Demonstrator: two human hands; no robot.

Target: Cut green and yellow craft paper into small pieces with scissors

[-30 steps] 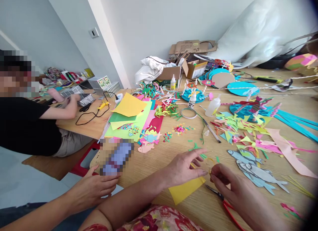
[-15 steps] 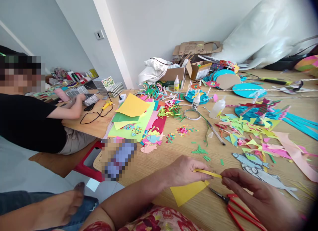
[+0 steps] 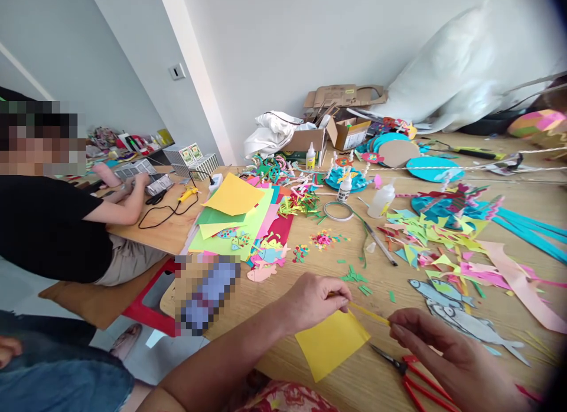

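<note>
A narrow yellow paper strip (image 3: 368,314) stretches between my two hands above the wooden table. My left hand (image 3: 316,302) pinches its left end, and my right hand (image 3: 436,344) pinches the right end between thumb and fingers. Below my left hand a yellow paper sheet (image 3: 332,347) lies on the table. Red-handled scissors (image 3: 416,373) rest partly under my right hand, their blades pointing left. Small green paper pieces (image 3: 355,277) lie just beyond my hands.
Paper fish (image 3: 469,326) and colourful scraps (image 3: 434,234) lie on the right. Glue bottles (image 3: 381,200), a tape ring (image 3: 338,211) and a pen (image 3: 383,245) stand or lie farther back. Stacked coloured paper (image 3: 233,193) is at left, near a seated person (image 3: 48,229).
My left hand has moved slightly left, and more of the strip and the yellow sheet shows. The nearby person's hand at lower left has drawn back to the left. The view has shifted slightly.
</note>
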